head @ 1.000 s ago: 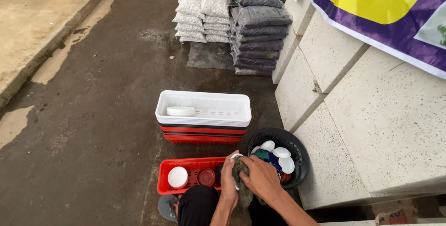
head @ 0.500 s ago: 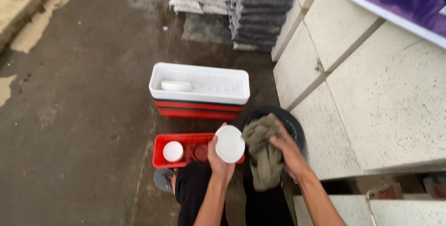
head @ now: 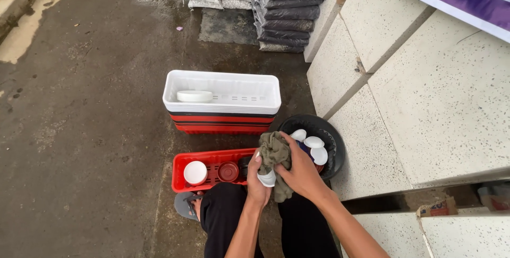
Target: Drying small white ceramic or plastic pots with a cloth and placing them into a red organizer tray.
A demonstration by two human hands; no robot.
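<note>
Over the knees, the left hand (head: 257, 182) grips a white saucer (head: 267, 178) while the right hand (head: 302, 172) presses a grey rag (head: 274, 154) around it — red tray (head: 183, 169) just left, black bucket (head: 333, 142) right, white planter (head: 223, 93) beyond.

one head camera looks steeply down, close above the hands, facing the ground ahead

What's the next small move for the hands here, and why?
Probably keep rubbing the grey cloth around the small white dish, then set it in the red tray. The right hand presses the cloth over the dish, held by the left hand; the tray already holds a white dish and a red one.
</note>
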